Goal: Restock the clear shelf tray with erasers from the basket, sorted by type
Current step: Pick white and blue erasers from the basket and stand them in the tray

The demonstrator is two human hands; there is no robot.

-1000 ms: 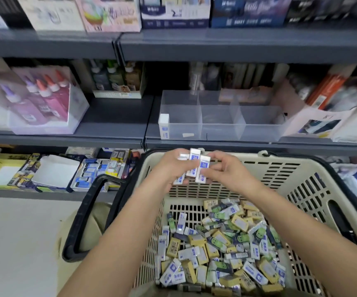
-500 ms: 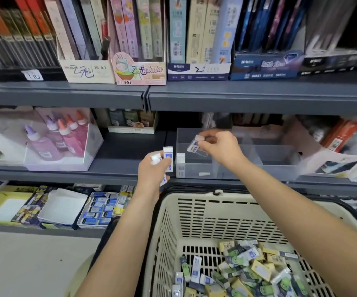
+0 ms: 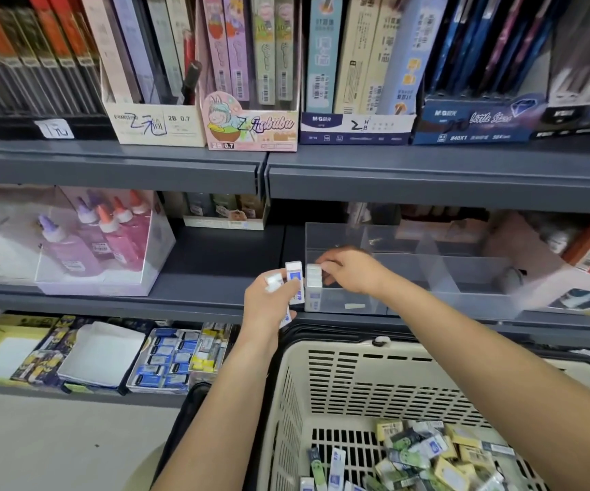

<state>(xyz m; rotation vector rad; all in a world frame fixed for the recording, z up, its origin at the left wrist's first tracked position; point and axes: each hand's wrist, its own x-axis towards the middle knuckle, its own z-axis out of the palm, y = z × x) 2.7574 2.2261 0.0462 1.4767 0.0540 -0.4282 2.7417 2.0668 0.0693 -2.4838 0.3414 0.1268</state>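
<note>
Several blue-sleeved erasers (image 3: 295, 283) are standing upright, clamped in the left hand (image 3: 268, 303), at 9 o'clock of the clear tray (image 3: 463, 278). The right hand (image 3: 357, 272) is nearer, its fingertips (image 3: 325, 268) pinching the white eraser row (image 3: 314, 279) in the tray's front-left compartment. The basket (image 3: 321, 384) is waiting at 6 o'clock.

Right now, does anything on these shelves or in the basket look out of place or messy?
Two things. What looks like a dark pen leans crooked in the 2B 0.7 box on the upper shelf, among flat packs. And the erasers in the basket lie in a mixed jumble, unsorted.
</note>
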